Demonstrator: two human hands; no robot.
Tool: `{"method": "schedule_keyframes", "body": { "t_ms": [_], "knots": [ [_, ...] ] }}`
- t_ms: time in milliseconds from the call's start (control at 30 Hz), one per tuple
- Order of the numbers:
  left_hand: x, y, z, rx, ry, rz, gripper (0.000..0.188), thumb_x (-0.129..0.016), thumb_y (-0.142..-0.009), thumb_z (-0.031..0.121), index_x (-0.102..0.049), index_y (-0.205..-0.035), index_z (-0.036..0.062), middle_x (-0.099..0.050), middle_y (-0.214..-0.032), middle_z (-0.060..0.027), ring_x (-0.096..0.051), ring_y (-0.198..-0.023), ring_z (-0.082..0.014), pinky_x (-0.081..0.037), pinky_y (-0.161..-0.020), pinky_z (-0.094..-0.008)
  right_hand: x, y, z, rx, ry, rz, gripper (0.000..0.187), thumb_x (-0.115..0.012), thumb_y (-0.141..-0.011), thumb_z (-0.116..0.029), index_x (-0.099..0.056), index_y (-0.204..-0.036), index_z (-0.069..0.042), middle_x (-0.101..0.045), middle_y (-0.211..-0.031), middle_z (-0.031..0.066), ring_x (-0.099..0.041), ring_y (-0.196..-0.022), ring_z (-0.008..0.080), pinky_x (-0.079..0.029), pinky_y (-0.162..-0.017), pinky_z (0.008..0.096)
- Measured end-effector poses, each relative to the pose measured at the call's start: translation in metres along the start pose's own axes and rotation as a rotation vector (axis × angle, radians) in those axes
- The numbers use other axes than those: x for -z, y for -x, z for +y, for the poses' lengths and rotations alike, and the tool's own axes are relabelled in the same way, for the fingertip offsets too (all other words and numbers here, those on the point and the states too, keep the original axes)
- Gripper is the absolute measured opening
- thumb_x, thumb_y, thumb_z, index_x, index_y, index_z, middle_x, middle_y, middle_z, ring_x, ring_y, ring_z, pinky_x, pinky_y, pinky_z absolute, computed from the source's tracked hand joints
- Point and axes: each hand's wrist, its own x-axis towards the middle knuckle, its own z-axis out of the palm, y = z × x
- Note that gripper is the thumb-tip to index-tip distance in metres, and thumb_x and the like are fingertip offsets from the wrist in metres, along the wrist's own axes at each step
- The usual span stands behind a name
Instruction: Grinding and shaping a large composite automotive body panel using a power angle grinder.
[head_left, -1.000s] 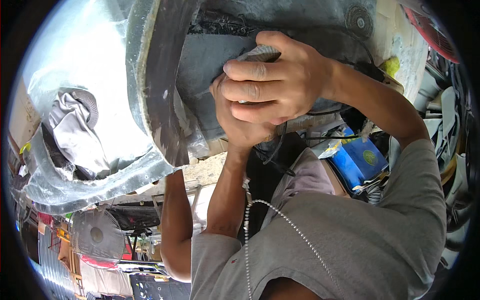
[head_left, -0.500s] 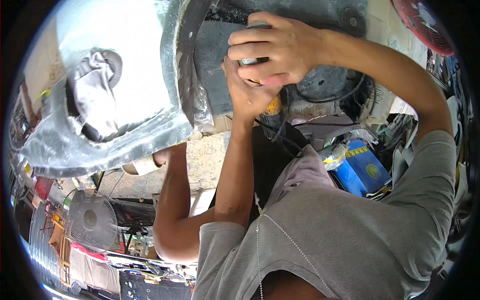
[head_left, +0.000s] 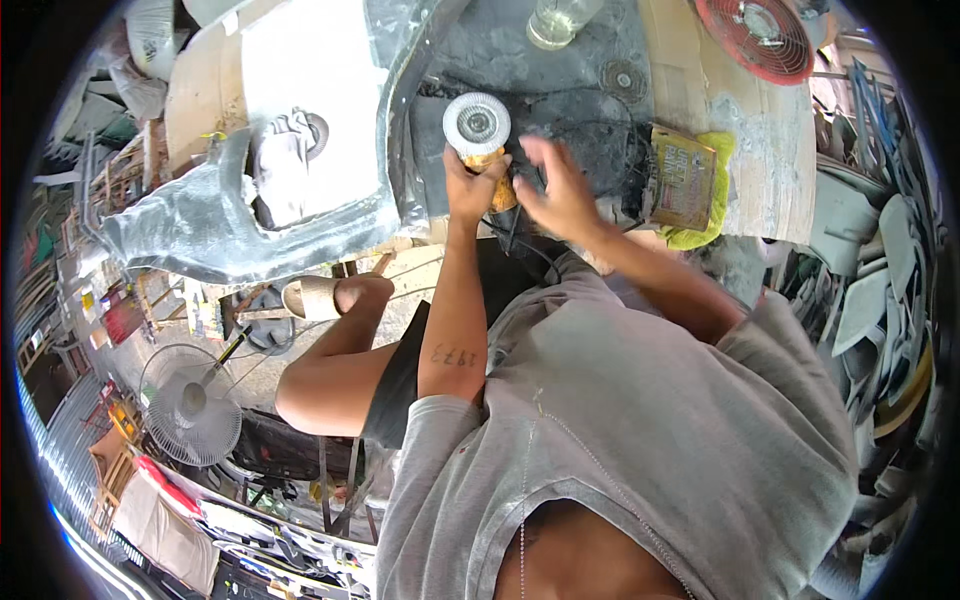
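Note:
An angle grinder with an orange-yellow body stands near the table's front edge, its round pale disc facing up. My left hand is closed round the grinder just below the disc. To the right of it, my right hand is lifted off the tool, slightly smeared by motion, with fingers apart and nothing in them. A dark cable trails from the tool's lower end near my lap. Left of my hands lies a large grey moulded panel with a cut-out, and a grey-white cloth lies in that opening.
A clear container of liquid stands at the far side. To the right are a worn yellowish tin, a yellow-green cloth and a red fan. A grey standing fan is at lower left. Stacked grey panels line the right.
My right hand has come off the disc and moved right, opening its fingers. The left hand keeps hold of the grinder. The view has shifted, bringing the tin and clear container into sight.

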Motion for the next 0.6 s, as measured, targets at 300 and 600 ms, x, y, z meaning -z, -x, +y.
{"method": "schedule_keyframes", "body": {
  "t_ms": [300, 600],
  "knots": [
    [0.029, 0.028, 0.053, 0.290, -0.176, -0.238, 0.060, -0.070, -0.088, 0.005, -0.042, -0.141, 0.0001, -0.060, -0.127, -0.0102, -0.058, -0.114, -0.0177, -0.047, -0.096, -0.0319, -0.051, 0.028, 0.014, -0.432, 0.074, -0.352, 0.077, -0.080, -0.071, -0.035, -0.043, -0.128, 0.001, -0.057, -0.119, 0.0287, -0.061, -0.107, 0.0440, -0.051, -0.087, 0.0515],
    [0.060, 0.105, 0.051, 0.588, -0.211, -0.368, 0.046, -0.064, -0.094, 0.006, -0.050, -0.136, -0.0054, -0.063, -0.127, -0.0133, -0.063, -0.109, -0.0178, -0.050, -0.096, -0.0289, 0.011, -0.013, 0.043, -0.302, 0.280, -0.420, 0.063, -0.080, -0.065, -0.033, -0.056, -0.115, -0.005, -0.059, -0.110, 0.0244, -0.063, -0.100, 0.0440, -0.053, -0.084, 0.0518]
  ]
}}
